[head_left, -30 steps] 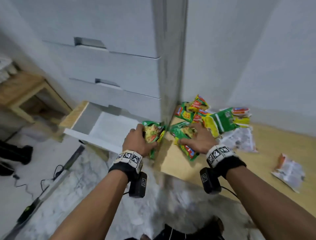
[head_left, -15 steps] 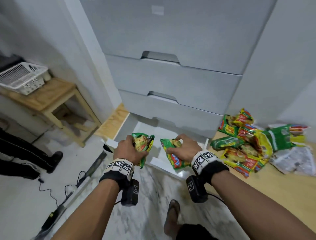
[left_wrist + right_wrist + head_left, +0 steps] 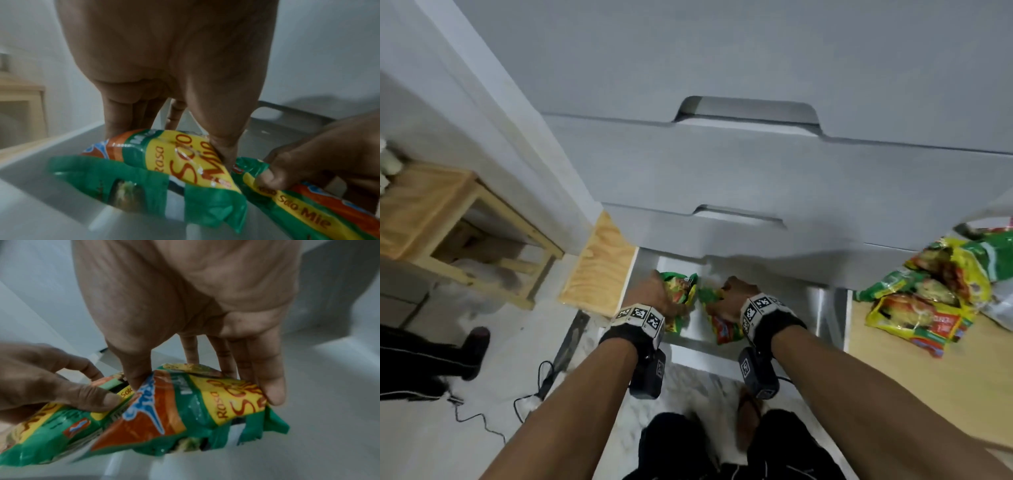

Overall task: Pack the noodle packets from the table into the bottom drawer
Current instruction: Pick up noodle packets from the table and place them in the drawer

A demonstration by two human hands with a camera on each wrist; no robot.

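The white bottom drawer [image 3: 698, 354] stands pulled open under the closed upper drawers. My left hand [image 3: 671, 291] grips a green and yellow noodle packet [image 3: 683, 289] inside the drawer, left of centre. My right hand [image 3: 717, 298] grips a second noodle packet [image 3: 724, 330] right beside it. In the left wrist view the left hand [image 3: 170, 142] pinches its packet [image 3: 174, 162] between thumb and fingers just above the drawer floor. The right wrist view shows the right hand [image 3: 205, 386] holding its packet [image 3: 185, 410] the same way. More noodle packets [image 3: 928, 294] lie piled on the wooden table [image 3: 893, 377] at right.
The closed upper drawers [image 3: 722, 171] overhang the back of the open drawer. A plywood board [image 3: 599, 267] leans left of it, and a wooden stool [image 3: 431, 205] stands further left. Cables [image 3: 534, 404] and another person's dark leg and shoe [image 3: 448, 349] are on the floor.
Both hands carried their packets left from the table corner to the open drawer and lowered them into it. The view swung left to face the drawers.
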